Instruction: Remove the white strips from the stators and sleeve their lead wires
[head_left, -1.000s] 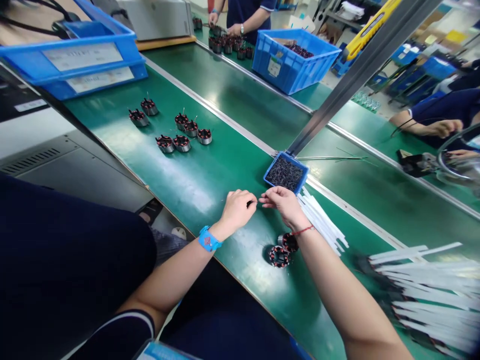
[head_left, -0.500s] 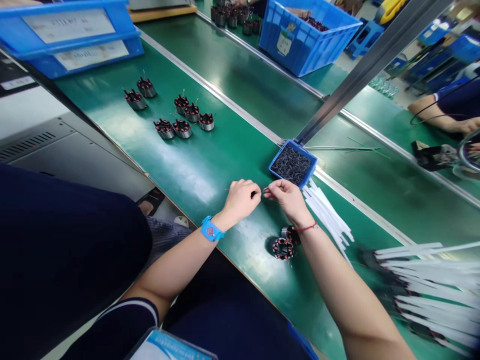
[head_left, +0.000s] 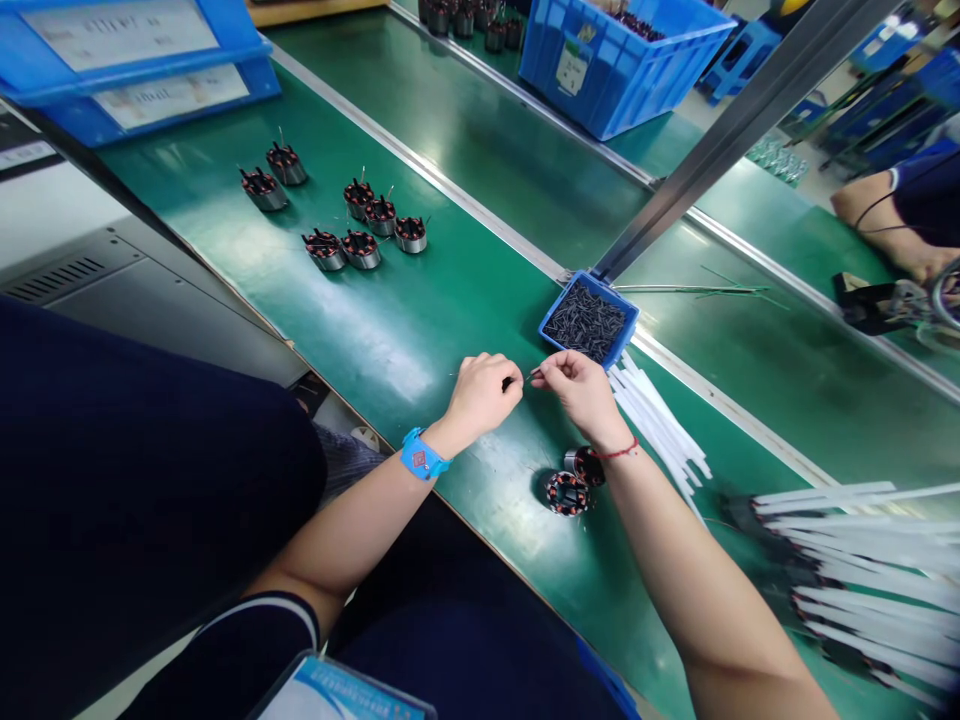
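Observation:
My left hand [head_left: 486,392], with a blue wristband, is curled round a dark part with a thin wire sticking out; most of it is hidden by the fingers. Close to its right, my right hand [head_left: 579,392] pinches a small dark tube between thumb and fingertips. Just behind my right hand sits a small blue bin [head_left: 589,318] filled with short black tubes. Two wound motor cores stand beside my right forearm, the nearer one [head_left: 567,494] showing its copper windings. Several more motor cores [head_left: 361,250] stand on the green table at the upper left.
White tubes [head_left: 660,425] lie right of the small bin, and more white tubes [head_left: 862,560] fan out at the lower right. A metal post [head_left: 720,150] slants up behind the bin. Blue crates [head_left: 615,80] stand farther back. Another person's arm [head_left: 885,220] is at the right.
The view has shifted slightly. My right fingers have turned a little, with the small dark tube showing more towards my left hand. My left hand keeps its curled grip.

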